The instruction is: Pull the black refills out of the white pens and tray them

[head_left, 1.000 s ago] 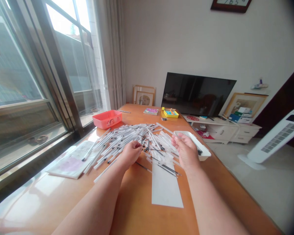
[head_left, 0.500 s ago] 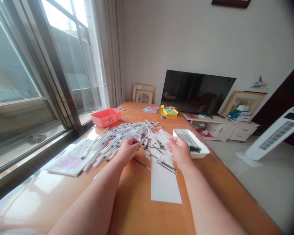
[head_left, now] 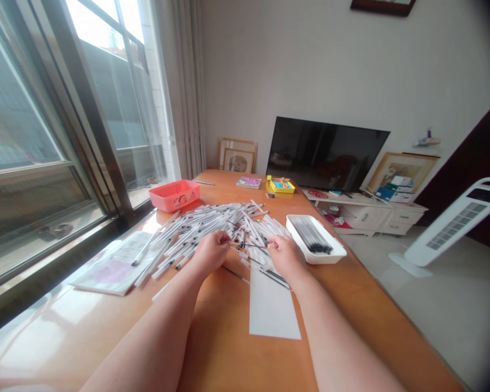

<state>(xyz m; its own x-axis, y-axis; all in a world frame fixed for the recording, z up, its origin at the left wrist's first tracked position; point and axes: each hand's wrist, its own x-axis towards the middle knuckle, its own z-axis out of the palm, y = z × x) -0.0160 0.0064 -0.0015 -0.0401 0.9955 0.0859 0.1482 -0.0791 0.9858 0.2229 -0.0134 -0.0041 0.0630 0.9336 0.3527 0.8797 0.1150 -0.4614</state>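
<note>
A big heap of white pen barrels and thin black refills (head_left: 224, 223) lies spread across the orange wooden table (head_left: 212, 348). My left hand (head_left: 211, 251) rests at the heap's near edge, fingers curled shut, pinching what looks like a thin black refill that points right. My right hand (head_left: 283, 256) is a short way to the right, fingers bent down into the pens; what they hold is hidden. A white tray (head_left: 335, 251) with a row of black refills stands just right of my right hand. A white paper strip (head_left: 273, 310) lies under my right wrist.
A pink basket (head_left: 175, 195) stands at the heap's far left by the window. Printed sheets (head_left: 110, 267) lie at the left edge. A book (head_left: 249, 182) and a yellow box (head_left: 281, 187) sit at the far end. A TV (head_left: 326, 155) and a white fan (head_left: 453, 223) stand beyond the table.
My right hand has come down and left from beside the white tray, where it held up a white barrel, onto the heap. My left hand has stayed in place.
</note>
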